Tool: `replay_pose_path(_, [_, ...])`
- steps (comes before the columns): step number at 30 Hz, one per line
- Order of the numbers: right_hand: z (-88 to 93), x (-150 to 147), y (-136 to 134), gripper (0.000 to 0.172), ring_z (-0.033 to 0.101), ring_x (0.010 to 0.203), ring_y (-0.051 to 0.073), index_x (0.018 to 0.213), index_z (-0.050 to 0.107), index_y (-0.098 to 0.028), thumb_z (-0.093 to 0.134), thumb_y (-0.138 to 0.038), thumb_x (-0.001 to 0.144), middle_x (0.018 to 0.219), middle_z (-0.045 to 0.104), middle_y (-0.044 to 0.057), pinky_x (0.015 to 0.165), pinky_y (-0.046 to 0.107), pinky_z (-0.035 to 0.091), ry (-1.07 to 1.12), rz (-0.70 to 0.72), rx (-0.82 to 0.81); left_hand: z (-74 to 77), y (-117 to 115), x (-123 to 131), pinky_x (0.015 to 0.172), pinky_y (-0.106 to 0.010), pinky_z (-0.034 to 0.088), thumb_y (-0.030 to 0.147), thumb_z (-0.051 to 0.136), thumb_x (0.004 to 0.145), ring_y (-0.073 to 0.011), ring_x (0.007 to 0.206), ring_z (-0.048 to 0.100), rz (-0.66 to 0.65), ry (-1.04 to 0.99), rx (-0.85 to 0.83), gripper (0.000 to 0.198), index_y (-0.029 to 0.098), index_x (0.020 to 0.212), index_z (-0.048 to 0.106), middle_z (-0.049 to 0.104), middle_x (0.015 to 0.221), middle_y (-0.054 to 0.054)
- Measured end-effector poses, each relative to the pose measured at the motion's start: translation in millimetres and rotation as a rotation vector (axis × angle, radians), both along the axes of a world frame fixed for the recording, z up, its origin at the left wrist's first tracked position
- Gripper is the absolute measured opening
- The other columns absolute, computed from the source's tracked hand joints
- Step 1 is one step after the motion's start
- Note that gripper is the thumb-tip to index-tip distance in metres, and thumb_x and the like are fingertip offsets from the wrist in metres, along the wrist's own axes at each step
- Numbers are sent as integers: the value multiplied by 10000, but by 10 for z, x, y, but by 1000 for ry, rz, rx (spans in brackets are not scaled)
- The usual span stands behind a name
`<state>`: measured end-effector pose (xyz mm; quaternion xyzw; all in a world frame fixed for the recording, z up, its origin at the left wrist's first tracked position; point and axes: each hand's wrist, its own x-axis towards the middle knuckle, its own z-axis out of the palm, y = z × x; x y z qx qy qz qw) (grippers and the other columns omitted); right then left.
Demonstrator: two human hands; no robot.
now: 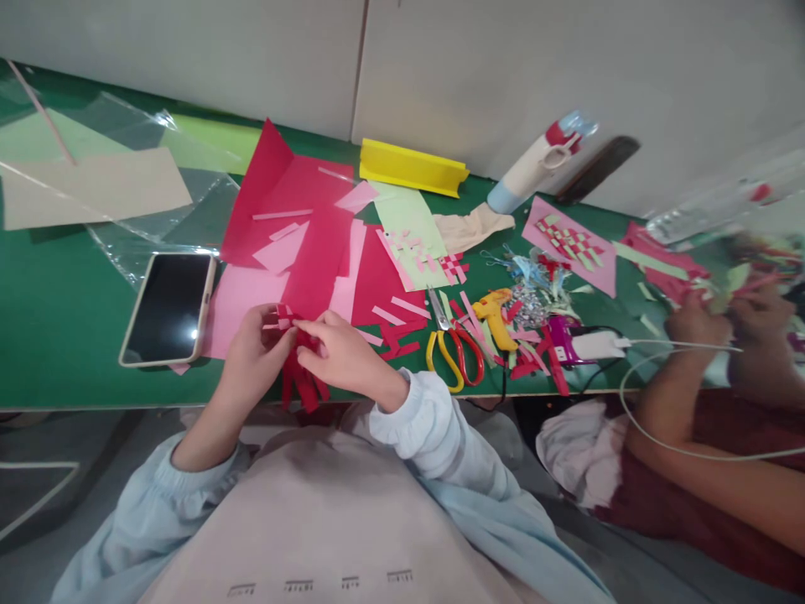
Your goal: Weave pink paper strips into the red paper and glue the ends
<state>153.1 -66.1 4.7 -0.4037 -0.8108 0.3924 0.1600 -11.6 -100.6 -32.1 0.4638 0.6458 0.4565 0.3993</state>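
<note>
Between my two hands is a piece of red paper cut into strips (306, 387), its loose ends hanging toward the table's front edge, with a little pink woven in at the top. My left hand (257, 348) grips its left side, thumb and fingers closed. Across from it, my right hand (336, 348) pinches the paper near the woven part; the fingertips partly hide it. Under and behind the hands lie red paper sheets (314, 201) and pink paper (239, 298). Scissors (454, 344) with yellow and red handles lie right of my right hand, among paper strips.
A phone (168, 306) lies at left near clear plastic wrap (207, 201). Rightward are a yellow glue gun (496, 317), tinsel (532, 302), a purple device (559, 340) with a white cable, and a bottle (534, 168). A co-worker's hands (723, 323) handle paper at far right.
</note>
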Motion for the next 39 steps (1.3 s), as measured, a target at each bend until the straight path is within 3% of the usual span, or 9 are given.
replay_pose_path(5, [237,31,-76,490,537,934,184,1405,545,-124,522,-274,939,959,522,61,911,334,491,35,7,87,261,-32,63,812,-326,564,295,758,721,-190,927,678,50,-232,107,413,225,1092,592,680,1068,-39])
replay_pose_path(8, [420,67,-131,474,538,1033,203,1415,532,-123,474,-222,955,1037,550,93,977,359,479,14,-1,186,432,-22,148,857,-319,561,246,790,689,-196,974,679,92,-426,157,402,248,1052,616,699,1038,-21])
replay_pose_path(11, [500,104,-147,427,540,1078,219,1379,564,-157,456,-237,974,1085,567,106,991,384,479,-10,-24,253,491,11,233,830,-320,568,217,804,656,-198,925,692,96,-597,114,391,229,999,616,709,959,-13])
replay_pose_path(15, [405,191,-49,292,579,1025,197,1207,667,-192,505,-266,976,1032,595,78,947,345,491,32,-63,273,400,45,309,813,-306,564,190,799,630,-197,931,696,90,-703,18,411,196,999,617,715,962,-30])
replay_pose_path(18, [269,296,75,207,578,997,200,1086,703,-162,602,-256,931,999,594,76,953,343,476,5,-179,362,301,42,331,797,-293,560,193,816,613,-191,923,697,107,-700,-38,423,182,989,621,712,959,-29])
replay_pose_path(26, [97,425,208,199,508,1018,237,1052,702,-177,582,-305,959,1035,601,102,941,378,436,-165,20,587,153,-10,315,806,-307,558,226,811,649,-188,918,695,54,-667,-95,430,181,1032,621,717,1017,-42])
replay_pose_path(32, [99,411,224,201,525,1056,241,1070,689,-166,579,-280,945,1083,629,107,973,383,433,-122,46,551,145,-49,312,771,-293,546,259,820,637,-177,868,687,32,-579,-72,423,178,1008,635,726,969,-43])
replay_pose_path(36, [193,399,275,329,536,1157,234,1201,644,-176,588,-183,876,1193,633,100,1038,393,412,-42,65,428,140,-73,277,727,-305,539,312,818,640,-192,821,678,13,-396,-48,395,169,966,646,723,894,-48])
replay_pose_path(39, [291,349,360,287,557,1143,234,1162,663,-178,589,-248,893,1174,652,100,1027,404,402,-30,107,341,117,-87,254,737,-317,532,345,819,637,-203,822,676,-39,-300,-71,404,165,956,647,717,868,-49])
